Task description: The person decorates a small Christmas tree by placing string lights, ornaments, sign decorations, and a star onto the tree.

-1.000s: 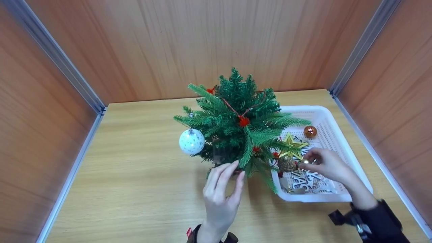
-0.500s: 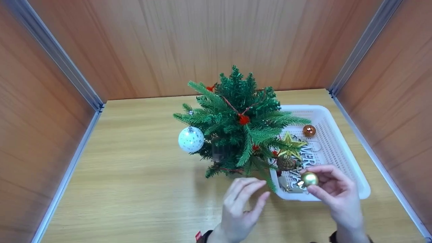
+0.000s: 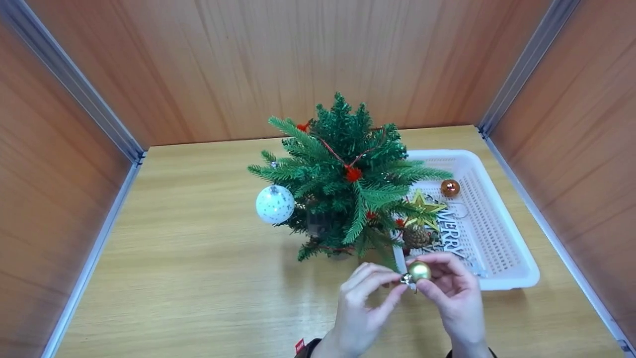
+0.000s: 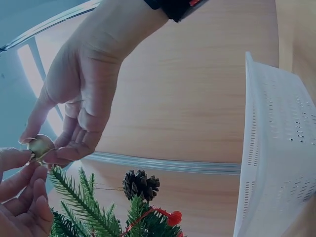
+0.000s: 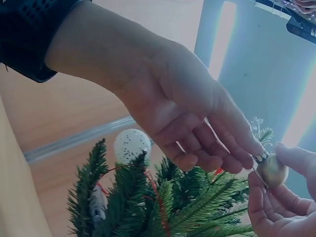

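Both hands meet over the basket's near left corner, in front of the tree. My right hand [image 3: 453, 291] pinches a small gold Christmas ball [image 3: 420, 271] between thumb and fingers. At the ball's shiny cap [image 3: 407, 279], my left hand [image 3: 365, 301] has its thumb and fingertips pinched together. Up close, the gold ball [image 4: 42, 147] in the left wrist view is ringed by fingertips of both hands. A thin string or wire hangs by the ball [image 5: 273, 171] in the right wrist view. The green artificial Christmas tree [image 3: 343, 184] stands upright just behind the hands.
A speckled white ball [image 3: 275, 204] hangs on the tree's left; a red garland with a red pompom [image 3: 353, 174] crosses its front. The white basket [image 3: 512, 238] contains a gold star [image 3: 423, 211], lettering [image 3: 450, 233] and a copper ball [image 3: 450, 188]. Beside them is a pine cone [image 3: 416, 237].
My right hand has lifted the gold ball out of the basket and brought it left, towards me. My left hand has moved right from the tree's lower branches to the ball's cap.
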A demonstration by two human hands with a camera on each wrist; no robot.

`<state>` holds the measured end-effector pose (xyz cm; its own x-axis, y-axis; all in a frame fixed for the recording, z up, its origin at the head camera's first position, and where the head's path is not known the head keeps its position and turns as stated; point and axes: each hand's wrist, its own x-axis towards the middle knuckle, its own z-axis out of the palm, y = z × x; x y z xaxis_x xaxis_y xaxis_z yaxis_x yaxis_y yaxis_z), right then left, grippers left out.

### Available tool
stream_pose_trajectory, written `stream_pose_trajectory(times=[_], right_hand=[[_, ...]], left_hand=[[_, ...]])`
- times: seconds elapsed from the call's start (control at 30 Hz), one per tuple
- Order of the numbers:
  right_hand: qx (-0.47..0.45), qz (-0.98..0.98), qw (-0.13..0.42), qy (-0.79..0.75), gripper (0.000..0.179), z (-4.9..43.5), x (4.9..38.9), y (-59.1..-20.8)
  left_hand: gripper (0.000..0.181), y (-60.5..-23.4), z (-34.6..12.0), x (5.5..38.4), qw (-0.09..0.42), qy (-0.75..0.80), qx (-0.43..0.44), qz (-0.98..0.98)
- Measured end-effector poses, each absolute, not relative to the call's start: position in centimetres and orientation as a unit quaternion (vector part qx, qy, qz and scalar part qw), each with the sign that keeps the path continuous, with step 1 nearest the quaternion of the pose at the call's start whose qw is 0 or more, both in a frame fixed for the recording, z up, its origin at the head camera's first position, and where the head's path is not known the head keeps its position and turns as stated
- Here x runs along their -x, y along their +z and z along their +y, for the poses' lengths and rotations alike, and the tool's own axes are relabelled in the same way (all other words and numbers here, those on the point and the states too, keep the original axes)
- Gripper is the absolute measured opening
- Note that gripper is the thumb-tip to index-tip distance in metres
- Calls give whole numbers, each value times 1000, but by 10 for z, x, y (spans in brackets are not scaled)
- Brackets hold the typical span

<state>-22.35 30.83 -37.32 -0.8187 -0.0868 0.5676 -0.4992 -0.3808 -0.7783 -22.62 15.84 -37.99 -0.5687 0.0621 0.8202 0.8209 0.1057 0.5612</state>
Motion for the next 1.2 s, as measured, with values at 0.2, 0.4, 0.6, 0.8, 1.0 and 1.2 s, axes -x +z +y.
stream_pose_trajectory(times=[0.2,0.4,0.6,0.8,1.0,1.2], right_hand=[[-208,-605,113,760,27,305,221,-372],[-224,-603,162,748,24,303,222,-373],[-249,-589,209,740,19,296,223,-370],[-318,-631,221,672,21,288,224,-353],[-390,-623,155,660,31,280,227,-345],[-368,-611,134,688,38,273,225,-348]], left_hand=[[4,-369,152,224,255,-653,316,-640],[3,-366,146,226,135,-780,297,-534],[4,-357,137,228,108,-808,308,-491],[5,-344,126,225,62,-776,310,-546],[4,-339,118,221,99,-726,310,-605],[6,-341,112,219,169,-674,311,-648]])
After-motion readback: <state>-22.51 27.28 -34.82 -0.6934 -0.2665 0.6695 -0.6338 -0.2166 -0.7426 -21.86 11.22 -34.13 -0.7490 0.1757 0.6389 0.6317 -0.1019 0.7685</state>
